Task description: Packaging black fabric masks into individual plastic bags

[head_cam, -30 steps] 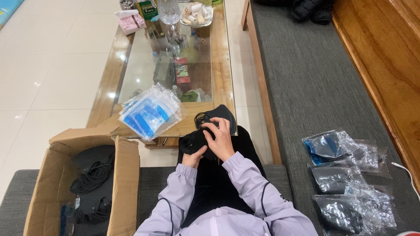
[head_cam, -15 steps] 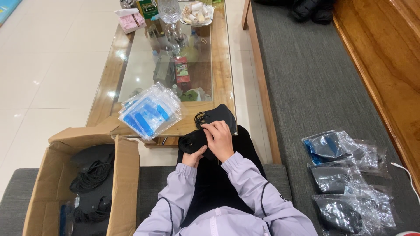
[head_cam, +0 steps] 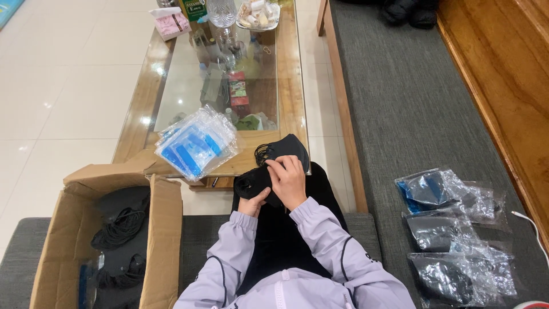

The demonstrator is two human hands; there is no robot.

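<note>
- A black face mask [head_cam: 269, 171] is held over the lap, at the near edge of the glass-topped table [head_cam: 137, 123]; its long axis is seen running from lower left to upper right, with the rounded end pointed up and away from the body.
- Thin black ear loops [head_cam: 262, 152] are bunched on the mask just above the fingers.
- The right hand [head_cam: 287, 182] is laid on top of the mask, its fingers curled down and pressed onto the cloth in a grip.
- The left hand [head_cam: 253, 203] is closed on the mask's lower left end from beneath; only part of it can be seen.
- Up and to the left of the hands, one stack of clear bags with blue inserts [head_cam: 197, 143] is lying on the table; the number of bags in it cannot be counted.
- To the left of the hands, one open cardboard box [head_cam: 163, 229] is standing, with black cords and dark items inside.
- Well to the right of the hands, three clear bags of dark masks [head_cam: 452, 234] are laid in a row on the grey cushion [head_cam: 400, 103].
- Far beyond the hands, a pink tissue box [head_cam: 170, 23] and a bowl of small packets [head_cam: 257, 14] are set at the table's far end.
</note>
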